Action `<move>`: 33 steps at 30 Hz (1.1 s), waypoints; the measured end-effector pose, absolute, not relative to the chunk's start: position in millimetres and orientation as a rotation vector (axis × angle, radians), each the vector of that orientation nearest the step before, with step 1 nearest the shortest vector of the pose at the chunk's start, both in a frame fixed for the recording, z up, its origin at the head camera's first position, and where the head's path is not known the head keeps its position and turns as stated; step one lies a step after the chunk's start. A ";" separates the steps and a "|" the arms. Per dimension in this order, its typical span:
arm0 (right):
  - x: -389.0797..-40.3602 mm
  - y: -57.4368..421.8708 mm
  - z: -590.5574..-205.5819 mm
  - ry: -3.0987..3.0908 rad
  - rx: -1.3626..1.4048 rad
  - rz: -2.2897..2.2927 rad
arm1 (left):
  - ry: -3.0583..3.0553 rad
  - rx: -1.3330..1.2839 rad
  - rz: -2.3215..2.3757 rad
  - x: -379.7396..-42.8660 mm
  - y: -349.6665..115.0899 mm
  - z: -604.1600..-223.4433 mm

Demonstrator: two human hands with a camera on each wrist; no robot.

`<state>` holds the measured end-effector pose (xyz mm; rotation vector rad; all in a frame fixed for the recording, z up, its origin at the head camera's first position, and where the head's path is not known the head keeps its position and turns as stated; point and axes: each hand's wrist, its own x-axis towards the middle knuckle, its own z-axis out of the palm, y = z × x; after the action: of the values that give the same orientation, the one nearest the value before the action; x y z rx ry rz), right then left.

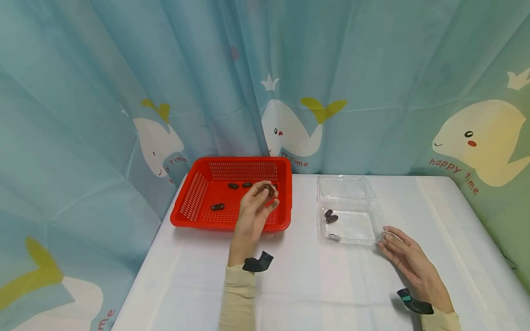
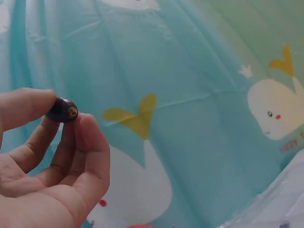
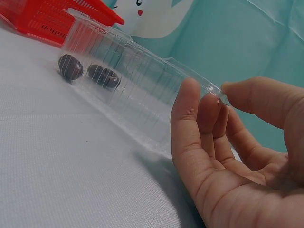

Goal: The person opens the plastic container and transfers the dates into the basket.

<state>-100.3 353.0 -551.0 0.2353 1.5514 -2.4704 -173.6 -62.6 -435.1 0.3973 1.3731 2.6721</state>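
Observation:
My left hand [image 1: 250, 214] pinches a dark brown date [image 2: 62, 110] between thumb and fingertips, raised over the right side of a red plastic basket [image 1: 179, 220]. Several more dates [image 1: 217, 207] lie on the basket's floor. At the right, a clear plastic box [image 1: 357, 226] stands with its lid [image 1: 343, 187] folded back behind it. Dark dates [image 1: 331, 219] sit in the left part of the box. With thumb and fingers, my right hand [image 3: 237, 142] grips the rim at the box's near right corner.
A white cloth [image 1: 302, 276] covers the table. Behind it hangs a blue-green curtain [image 1: 372, 92] printed with whales, which also runs along the left and right sides. Basket and box stand side by side with a strip of cloth between them.

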 end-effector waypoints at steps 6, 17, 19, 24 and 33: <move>-99.4 352.5 -550.6 1.542 0.244 -2.470 | 1.388 0.439 2.675 -172.7 -87.0 -431.7; -99.9 352.7 -551.1 1.547 0.255 -2.471 | 1.499 0.383 2.643 -173.8 -123.2 -426.6; -99.9 352.7 -551.2 1.550 0.251 -2.473 | 1.527 0.343 2.631 -176.4 -129.7 -424.3; -98.8 352.9 -551.2 1.544 0.237 -2.473 | 1.657 0.268 2.533 -185.4 -143.0 -417.6; -99.7 353.4 -549.7 1.494 0.199 -2.493 | 1.862 0.253 2.307 -205.3 -157.1 -405.8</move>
<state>-99.7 353.4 -549.7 0.1988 1.4937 -2.4931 -205.3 -157.1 -405.8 0.2527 1.8625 2.3068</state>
